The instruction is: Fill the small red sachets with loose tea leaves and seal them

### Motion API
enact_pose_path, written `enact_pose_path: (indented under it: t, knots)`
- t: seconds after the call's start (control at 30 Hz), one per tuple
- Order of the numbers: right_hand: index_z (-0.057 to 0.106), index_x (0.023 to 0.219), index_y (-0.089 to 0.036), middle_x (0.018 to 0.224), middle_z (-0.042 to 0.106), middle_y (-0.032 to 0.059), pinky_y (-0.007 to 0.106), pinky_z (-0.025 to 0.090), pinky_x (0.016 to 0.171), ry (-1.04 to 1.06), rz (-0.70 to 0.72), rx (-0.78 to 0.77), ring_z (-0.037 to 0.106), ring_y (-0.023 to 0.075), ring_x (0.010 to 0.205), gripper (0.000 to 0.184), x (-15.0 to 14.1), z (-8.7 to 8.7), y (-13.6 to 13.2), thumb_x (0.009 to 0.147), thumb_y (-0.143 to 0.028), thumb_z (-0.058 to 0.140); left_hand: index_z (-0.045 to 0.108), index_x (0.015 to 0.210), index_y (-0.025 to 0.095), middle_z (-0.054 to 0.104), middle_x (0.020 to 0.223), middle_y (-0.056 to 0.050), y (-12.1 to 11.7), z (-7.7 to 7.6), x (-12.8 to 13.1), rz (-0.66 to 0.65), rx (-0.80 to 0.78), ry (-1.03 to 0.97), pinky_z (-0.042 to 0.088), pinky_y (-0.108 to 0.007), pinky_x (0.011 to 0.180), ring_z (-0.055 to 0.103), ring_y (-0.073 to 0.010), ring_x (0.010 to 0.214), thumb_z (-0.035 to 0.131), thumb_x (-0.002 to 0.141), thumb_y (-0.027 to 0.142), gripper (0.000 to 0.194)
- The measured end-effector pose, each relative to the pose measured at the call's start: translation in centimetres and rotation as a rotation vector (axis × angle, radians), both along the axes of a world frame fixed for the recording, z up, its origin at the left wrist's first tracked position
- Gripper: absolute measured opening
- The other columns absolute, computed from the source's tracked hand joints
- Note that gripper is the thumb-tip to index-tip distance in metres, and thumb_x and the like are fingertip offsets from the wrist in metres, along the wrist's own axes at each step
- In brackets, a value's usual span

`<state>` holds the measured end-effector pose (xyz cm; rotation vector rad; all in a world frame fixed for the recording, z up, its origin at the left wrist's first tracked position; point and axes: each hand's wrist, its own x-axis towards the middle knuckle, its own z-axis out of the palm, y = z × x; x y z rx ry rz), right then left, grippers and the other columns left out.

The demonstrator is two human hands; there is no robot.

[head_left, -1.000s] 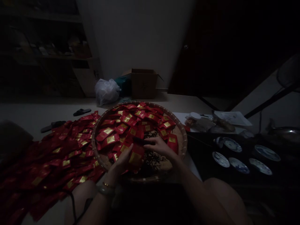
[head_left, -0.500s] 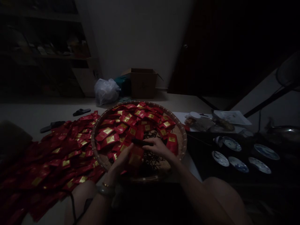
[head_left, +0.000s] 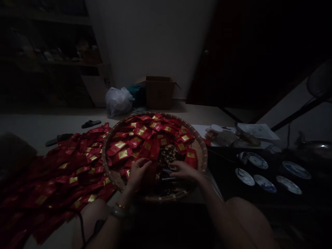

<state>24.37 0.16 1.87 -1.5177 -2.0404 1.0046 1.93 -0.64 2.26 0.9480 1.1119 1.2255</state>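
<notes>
A round woven bamboo tray (head_left: 202, 152) in front of me holds many red packets with gold labels (head_left: 120, 144) and a patch of loose dark dried leaves (head_left: 167, 156), which look like tea. My left hand (head_left: 138, 170) pinches the upper edge of a red packet (head_left: 150, 174) at the tray's near side. Over the leaves, my right hand (head_left: 184, 170) is closed on a pair of metal tongs (head_left: 168, 178). Their two slim arms point left, toward the packet. Dim light hides the tong tips and the packet's opening.
A large heap of red packets (head_left: 57, 185) spreads over the floor to the left, by dark slippers (head_left: 90, 123). On the right, a dark table (head_left: 223, 169) bears several blue-and-white dishes (head_left: 264, 183) and a lidded jar (head_left: 214, 131). Behind stand a cardboard box (head_left: 160, 93) and a white plastic bag (head_left: 119, 101).
My right hand has moved right and down with the tongs, from above the packet to the loose leaves. My left hand still holds the packet, now gripping its upper edge.
</notes>
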Motion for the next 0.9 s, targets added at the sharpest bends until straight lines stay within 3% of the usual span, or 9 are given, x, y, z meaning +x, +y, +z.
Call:
enact_pose_path:
  t: [0.1,0.2,0.27,0.43,0.6,0.77,0.9]
  knots:
    - [0.064,0.113,-0.020,0.105,0.068,0.0055,0.030,0.049,0.078,0.327,-0.075,0.050,0.063,0.0190,0.090,0.044,-3.8,0.6,0.2,0.072,-0.038,0.066,0.068,0.071,0.015,0.068,0.065,-0.001,-0.2,0.2,0.2,-0.029,-0.004,0.024,0.044,-0.023,0.059,0.059,-0.0151,0.062,0.075,0.058,0.040,0.029]
    - [0.071,0.080,-0.019,0.084,0.070,0.0045,0.029,0.048,0.074,0.393,-0.161,0.125,0.063,0.0183,0.080,0.021,-6.8,0.6,0.3,0.070,-0.037,0.068,0.068,0.069,0.016,0.066,0.065,0.000,-0.3,0.4,0.1,-0.055,0.021,0.085,0.043,-0.022,0.058,0.057,-0.0149,0.063,0.072,0.060,0.040,0.027]
    - [0.069,0.067,-0.019,0.074,0.068,0.0039,0.028,0.048,0.071,0.390,-0.215,0.159,0.062,0.0179,0.074,0.017,-7.7,0.2,0.2,0.071,-0.035,0.067,0.065,0.063,0.016,0.061,0.060,0.002,-0.2,0.5,0.0,-0.043,0.050,0.129,0.040,-0.020,0.055,0.054,-0.0135,0.061,0.070,0.061,0.042,0.027]
    - [0.068,0.065,-0.018,0.067,0.066,0.0025,0.027,0.045,0.065,0.435,-0.187,0.147,0.059,0.0162,0.067,0.019,-7.4,-0.8,-0.6,0.072,-0.035,0.063,0.058,0.052,0.016,0.050,0.051,0.004,0.0,0.4,-0.1,-0.042,0.088,0.245,0.033,-0.021,0.052,0.045,-0.0114,0.054,0.066,0.063,0.047,0.034]
    - [0.068,0.067,-0.016,0.067,0.065,0.0023,0.026,0.045,0.063,0.431,-0.159,0.078,0.058,0.0156,0.066,0.026,-6.7,-0.3,-0.6,0.076,-0.037,0.056,0.057,0.051,0.016,0.047,0.051,0.004,-0.1,0.3,-0.2,-0.070,0.073,0.236,0.032,-0.021,0.051,0.041,-0.0110,0.053,0.065,0.065,0.049,0.037]
    - [0.069,0.090,-0.016,0.080,0.069,0.0038,0.027,0.048,0.063,0.524,-0.091,-0.112,0.062,0.0162,0.069,0.033,-5.7,0.0,-0.2,0.079,-0.042,0.052,0.068,0.067,0.016,0.056,0.071,-0.001,0.0,0.4,-0.3,-0.149,0.166,0.214,0.040,-0.021,0.060,0.050,-0.0139,0.068,0.061,0.071,0.047,0.033]
    - [0.070,0.088,-0.017,0.087,0.071,0.0047,0.030,0.051,0.074,0.570,-0.162,-0.003,0.065,0.0189,0.080,0.025,-5.5,-0.3,-0.5,0.069,-0.033,0.064,0.073,0.088,0.019,0.054,0.078,-0.002,-0.1,0.4,-0.3,-0.158,0.338,0.351,0.044,-0.023,0.067,0.054,-0.0151,0.076,0.060,0.075,0.039,0.027]
